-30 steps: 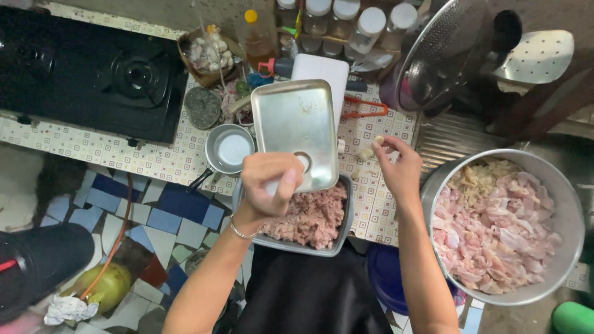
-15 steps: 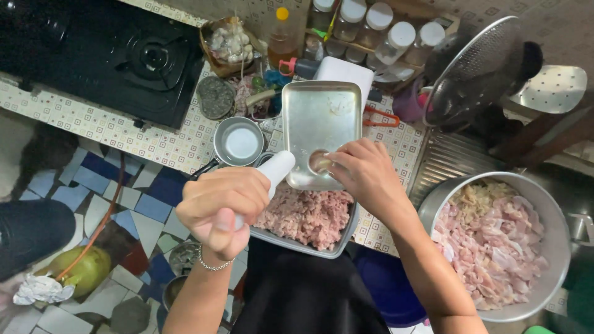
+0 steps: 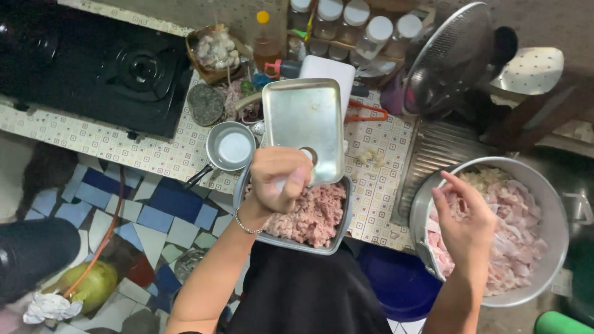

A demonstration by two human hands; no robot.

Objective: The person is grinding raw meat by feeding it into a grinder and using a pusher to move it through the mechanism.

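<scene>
I see my left hand closed as a fist around a white pusher; only a small pale part of it shows between the curled fingers. The hand is just beside the round hole of the grinder's feeding tray, which is a flat rectangle of dull, smooth metal with a low rim. Under the hand is a metal pan with rounded corners, filled with minced meat, pink and crumbly.

My right hand is well apart, over the big round metal bowl. Its fingers are bent and loosely together above the raw meat pieces, which look wet, pale pink and shiny. I cannot tell if the fingers pinch a piece or not.

Near the tray stands a small metal pot with something white inside, on the tiled counter with small pattern.
</scene>
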